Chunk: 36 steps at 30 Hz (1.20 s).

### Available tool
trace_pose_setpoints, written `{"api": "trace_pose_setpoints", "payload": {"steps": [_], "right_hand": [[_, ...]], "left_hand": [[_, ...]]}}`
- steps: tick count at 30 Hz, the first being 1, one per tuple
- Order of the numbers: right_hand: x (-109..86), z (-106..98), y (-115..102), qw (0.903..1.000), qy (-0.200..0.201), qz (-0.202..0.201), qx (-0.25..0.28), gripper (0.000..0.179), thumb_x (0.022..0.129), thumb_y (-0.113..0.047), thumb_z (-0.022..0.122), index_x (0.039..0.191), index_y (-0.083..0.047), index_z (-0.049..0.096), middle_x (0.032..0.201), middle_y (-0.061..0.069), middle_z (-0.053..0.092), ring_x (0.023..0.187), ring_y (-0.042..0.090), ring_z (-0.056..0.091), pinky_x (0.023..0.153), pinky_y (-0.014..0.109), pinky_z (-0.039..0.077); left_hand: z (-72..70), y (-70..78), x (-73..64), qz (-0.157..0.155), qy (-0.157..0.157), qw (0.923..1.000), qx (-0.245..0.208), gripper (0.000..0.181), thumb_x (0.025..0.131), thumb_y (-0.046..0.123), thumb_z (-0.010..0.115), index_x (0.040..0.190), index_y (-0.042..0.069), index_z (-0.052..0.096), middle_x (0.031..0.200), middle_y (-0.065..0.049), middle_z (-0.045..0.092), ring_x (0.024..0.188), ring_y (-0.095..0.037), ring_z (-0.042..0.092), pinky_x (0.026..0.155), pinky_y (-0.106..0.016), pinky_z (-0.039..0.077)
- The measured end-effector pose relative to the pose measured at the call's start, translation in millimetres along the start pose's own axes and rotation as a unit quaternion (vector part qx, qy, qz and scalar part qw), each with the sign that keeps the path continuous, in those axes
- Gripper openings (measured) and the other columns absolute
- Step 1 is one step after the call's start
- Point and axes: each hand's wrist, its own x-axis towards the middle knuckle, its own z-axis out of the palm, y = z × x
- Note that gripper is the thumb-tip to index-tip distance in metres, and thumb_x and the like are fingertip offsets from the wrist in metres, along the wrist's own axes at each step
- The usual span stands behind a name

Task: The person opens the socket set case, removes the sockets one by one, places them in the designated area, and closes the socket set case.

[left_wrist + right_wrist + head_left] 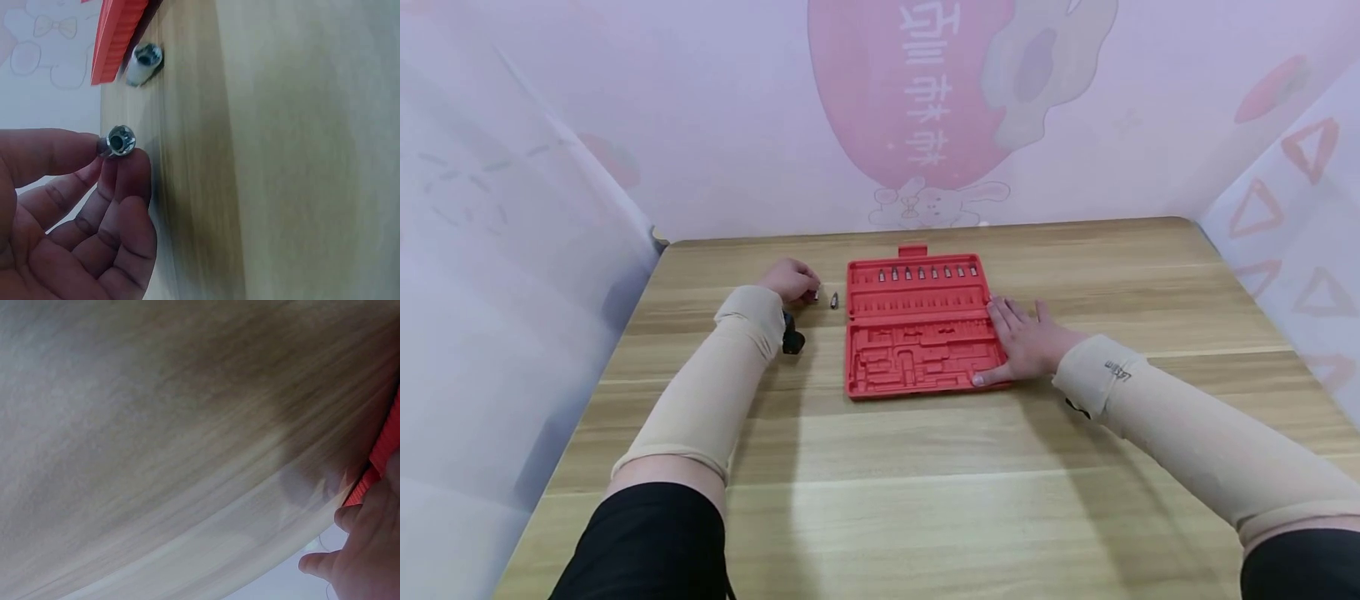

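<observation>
My left hand (pixel 788 280) pinches a small silver socket (pixel 121 141) between thumb and fingertips, its toothed hollow end towards the left wrist camera. A second silver socket (pixel 835 301) is on the table, between that hand and the red tool case (pixel 917 396). The case lies unfolded flat, with a row of several small silver pieces (pixel 921 273) along its far half. Across the case's right edge rests my right hand (pixel 1030 340), fingers straight and spread, thumb on the near half. In the right wrist view, only part of that hand (pixel 372 550) shows.
The case's near half has moulded recesses of various shapes. A latch tab (pixel 913 250) sticks out at its far edge. Light wood tabletop (pixel 925 500) surrounds the case. Printed pale sheets (pixel 737 125) stand behind the table and along both sides.
</observation>
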Motion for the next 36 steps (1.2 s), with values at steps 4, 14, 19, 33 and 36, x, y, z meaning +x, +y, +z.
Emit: {"api": "trace_pose_setpoints", "payload": {"steps": [4, 14, 19, 33, 36], "right_hand": [[-0.3, -0.8, 0.2, 1.0000, 0.002, 0.001, -0.003, 0.129, 0.087, -0.083, 0.053, 0.159, 0.011, 0.003, 0.167, 0.028, 0.000, 0.153, 0.047, 0.003, 0.117, 0.070, 0.003], [1.0, 0.1, 0.6, 1.0000, -0.003, -0.001, -0.002, 0.130, 0.087, -0.084, 0.053, 0.159, 0.011, 0.002, 0.167, 0.029, 0.000, 0.153, 0.047, 0.002, 0.117, 0.071, 0.002], [-1.0, 0.0, 1.8, 1.0000, 0.001, 0.002, 0.001, 0.130, 0.086, -0.083, 0.054, 0.159, 0.011, 0.003, 0.167, 0.029, 0.001, 0.153, 0.047, 0.003, 0.117, 0.070, 0.003], [0.7, 2.4, 1.7, 1.0000, -0.006, 0.003, 0.003, 0.134, 0.083, -0.089, 0.050, 0.160, 0.010, 0.001, 0.167, 0.028, -0.002, 0.154, 0.046, 0.000, 0.117, 0.070, 0.002], [1.6, 1.7, 1.7, 1.0000, 0.001, 0.001, 0.002, 0.132, 0.085, -0.086, 0.052, 0.159, 0.011, 0.003, 0.167, 0.029, 0.001, 0.154, 0.047, 0.002, 0.117, 0.071, 0.003]], "left_hand": [[3.7, 6.9, -1.0, 0.001, -0.010, 0.9998, 0.015, 0.027, 0.103, 0.011, 0.056, 0.121, -0.005, 0.066, 0.098, -0.012, 0.069, 0.086, -0.018, 0.062, 0.072, -0.028, 0.052], [8.6, 14.9, -5.4, 0.004, -0.009, 0.9979, 0.064, 0.026, 0.102, 0.011, 0.056, 0.119, -0.005, 0.068, 0.098, -0.013, 0.068, 0.087, -0.020, 0.061, 0.073, -0.028, 0.051], [12.8, 23.8, -11.8, 0.002, -0.004, 0.9955, 0.095, 0.026, 0.101, 0.013, 0.054, 0.117, -0.004, 0.068, 0.098, -0.013, 0.066, 0.090, -0.023, 0.059, 0.079, -0.034, 0.050], [16.7, 24.9, -8.4, 0.006, -0.002, 0.9903, 0.139, 0.016, 0.098, 0.011, 0.052, 0.092, 0.002, 0.065, 0.078, -0.005, 0.058, 0.073, -0.018, 0.053, 0.064, -0.030, 0.044], [16.8, 25.8, -9.3, 0.003, -0.003, 0.9905, 0.137, 0.016, 0.097, 0.010, 0.052, 0.088, 0.003, 0.063, 0.074, -0.004, 0.057, 0.069, -0.017, 0.051, 0.062, -0.030, 0.043]]}}
